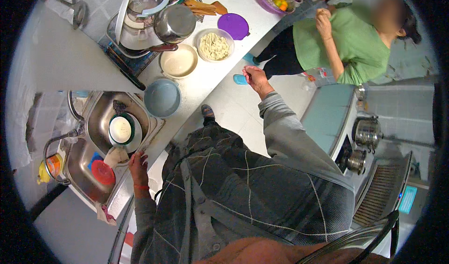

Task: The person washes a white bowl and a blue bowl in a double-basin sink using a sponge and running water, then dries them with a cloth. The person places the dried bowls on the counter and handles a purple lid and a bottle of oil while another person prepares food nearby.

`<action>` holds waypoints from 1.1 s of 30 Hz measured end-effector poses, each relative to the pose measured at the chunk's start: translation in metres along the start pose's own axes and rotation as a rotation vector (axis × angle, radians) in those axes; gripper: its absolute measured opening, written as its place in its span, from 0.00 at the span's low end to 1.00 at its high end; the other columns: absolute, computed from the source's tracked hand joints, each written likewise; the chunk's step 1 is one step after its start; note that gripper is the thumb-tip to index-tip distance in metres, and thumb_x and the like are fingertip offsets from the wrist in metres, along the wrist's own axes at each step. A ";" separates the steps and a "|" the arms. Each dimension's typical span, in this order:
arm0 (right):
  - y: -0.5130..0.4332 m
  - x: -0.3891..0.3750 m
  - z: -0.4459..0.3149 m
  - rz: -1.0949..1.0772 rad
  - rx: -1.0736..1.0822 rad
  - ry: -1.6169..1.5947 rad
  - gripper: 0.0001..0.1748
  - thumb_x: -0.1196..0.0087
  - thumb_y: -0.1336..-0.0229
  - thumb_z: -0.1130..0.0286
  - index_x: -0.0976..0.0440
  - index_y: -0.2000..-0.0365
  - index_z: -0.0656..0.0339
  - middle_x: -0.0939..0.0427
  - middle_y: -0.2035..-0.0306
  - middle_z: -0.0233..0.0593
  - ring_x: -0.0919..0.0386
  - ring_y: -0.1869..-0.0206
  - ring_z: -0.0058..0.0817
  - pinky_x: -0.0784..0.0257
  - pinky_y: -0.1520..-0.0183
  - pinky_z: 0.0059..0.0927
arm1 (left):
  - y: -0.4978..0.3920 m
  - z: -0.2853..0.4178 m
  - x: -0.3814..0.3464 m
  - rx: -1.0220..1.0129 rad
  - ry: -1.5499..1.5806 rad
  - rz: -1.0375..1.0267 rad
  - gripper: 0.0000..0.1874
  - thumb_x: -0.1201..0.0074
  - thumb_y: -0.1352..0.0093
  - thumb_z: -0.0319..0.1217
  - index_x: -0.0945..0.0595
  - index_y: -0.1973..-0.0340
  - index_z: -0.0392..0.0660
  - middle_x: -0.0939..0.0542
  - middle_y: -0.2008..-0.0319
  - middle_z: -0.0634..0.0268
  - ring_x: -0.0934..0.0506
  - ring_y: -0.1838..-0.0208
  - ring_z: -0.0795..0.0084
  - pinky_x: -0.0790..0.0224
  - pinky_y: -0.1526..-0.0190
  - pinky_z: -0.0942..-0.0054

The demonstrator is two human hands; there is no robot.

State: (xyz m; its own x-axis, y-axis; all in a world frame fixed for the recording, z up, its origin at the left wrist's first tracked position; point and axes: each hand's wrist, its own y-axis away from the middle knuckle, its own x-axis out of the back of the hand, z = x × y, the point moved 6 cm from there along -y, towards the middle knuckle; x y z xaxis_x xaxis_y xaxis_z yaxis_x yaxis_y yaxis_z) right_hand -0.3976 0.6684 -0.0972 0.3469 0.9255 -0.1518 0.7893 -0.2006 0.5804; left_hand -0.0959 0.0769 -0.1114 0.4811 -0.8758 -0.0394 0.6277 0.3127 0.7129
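Note:
My left hand (139, 164) is beside the front edge of the double steel sink (100, 106), fingers apart and slightly curled, a red band at the wrist. A beige cloth (116, 156) hangs over the sink divider near it. Bowls and a pale round item (120, 129) are stacked in one basin; a red round item (103, 172) lies in the other. My right hand (257, 79) is raised over the floor, fingers loosely curled, its palm partly hidden. On the counter stand a blue-grey bowl (162, 98), a cream bowl (179, 61) and a clear container of pale strips (215, 46), beside a purple lid (233, 26).
A person in a green top (364, 43) stands across the aisle. A steel saucepan (174, 24) and lidded dishes crowd the rack at the counter's back. Steel pots (366, 132) stand along the opposite counter. A purple basin (265, 1) of fruit sits at the counter's far end.

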 end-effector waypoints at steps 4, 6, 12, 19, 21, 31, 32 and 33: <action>-0.033 -0.014 -0.007 -0.135 -0.030 0.132 0.06 0.42 0.35 0.69 0.23 0.65 0.61 0.17 0.68 0.36 0.20 0.72 0.20 0.25 0.73 0.19 | 0.023 -0.019 -0.053 0.045 0.093 0.081 0.17 0.46 0.26 0.41 0.21 0.46 0.47 0.18 0.56 0.67 0.21 0.57 0.73 0.36 0.62 0.75; -0.044 -0.022 -0.009 -0.193 -0.021 0.106 0.11 0.41 0.34 0.64 0.23 0.64 0.62 0.17 0.66 0.38 0.18 0.69 0.24 0.21 0.68 0.23 | 0.033 -0.020 -0.083 0.049 0.081 0.098 0.18 0.46 0.26 0.41 0.22 0.45 0.47 0.18 0.56 0.66 0.21 0.57 0.73 0.36 0.62 0.74; -0.077 -0.057 -0.021 -0.306 -0.065 0.254 0.11 0.45 0.33 0.64 0.24 0.65 0.64 0.18 0.65 0.41 0.16 0.67 0.29 0.16 0.59 0.30 | 0.050 -0.011 -0.136 0.058 0.087 0.128 0.17 0.46 0.26 0.38 0.22 0.44 0.46 0.18 0.55 0.65 0.20 0.57 0.73 0.35 0.63 0.75; -0.096 -0.066 -0.039 -0.211 0.039 0.286 0.10 0.51 0.35 0.72 0.26 0.65 0.72 0.19 0.67 0.47 0.16 0.68 0.33 0.14 0.62 0.29 | 0.045 -0.002 -0.137 0.002 0.163 0.157 0.16 0.46 0.26 0.38 0.21 0.46 0.47 0.18 0.55 0.66 0.20 0.57 0.73 0.35 0.62 0.75; -0.106 -0.063 -0.048 -0.205 0.067 0.205 0.12 0.49 0.35 0.71 0.27 0.64 0.74 0.19 0.68 0.52 0.15 0.68 0.36 0.14 0.64 0.32 | 0.042 -0.005 -0.138 -0.013 0.164 0.110 0.16 0.45 0.26 0.39 0.20 0.46 0.47 0.18 0.56 0.66 0.20 0.58 0.73 0.35 0.61 0.74; -0.124 -0.031 -0.065 -0.279 -0.070 0.170 0.13 0.46 0.34 0.70 0.29 0.56 0.70 0.18 0.64 0.49 0.14 0.64 0.39 0.14 0.61 0.36 | 0.047 -0.013 -0.132 0.011 0.122 0.148 0.15 0.46 0.26 0.38 0.20 0.47 0.48 0.17 0.59 0.69 0.20 0.58 0.74 0.35 0.63 0.74; -0.129 -0.021 -0.071 -0.248 -0.052 0.181 0.12 0.46 0.34 0.70 0.28 0.56 0.69 0.17 0.64 0.48 0.14 0.65 0.38 0.14 0.61 0.36 | 0.047 -0.018 -0.125 0.018 0.132 0.156 0.15 0.46 0.26 0.38 0.20 0.47 0.48 0.17 0.59 0.69 0.20 0.58 0.74 0.35 0.63 0.74; -0.149 -0.003 -0.079 -0.169 0.022 0.191 0.07 0.47 0.36 0.72 0.23 0.63 0.66 0.17 0.70 0.43 0.17 0.73 0.31 0.19 0.71 0.29 | 0.046 -0.021 -0.124 0.026 0.140 0.157 0.15 0.46 0.26 0.38 0.20 0.47 0.49 0.17 0.59 0.69 0.20 0.58 0.74 0.35 0.62 0.74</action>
State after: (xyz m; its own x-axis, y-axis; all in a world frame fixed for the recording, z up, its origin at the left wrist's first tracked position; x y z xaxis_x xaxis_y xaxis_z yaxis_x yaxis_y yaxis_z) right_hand -0.5560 0.7208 -0.1197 0.1091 0.9899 -0.0902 0.8394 -0.0431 0.5417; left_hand -0.1135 0.2078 -0.0884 0.6532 -0.7569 -0.0225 0.5233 0.4297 0.7359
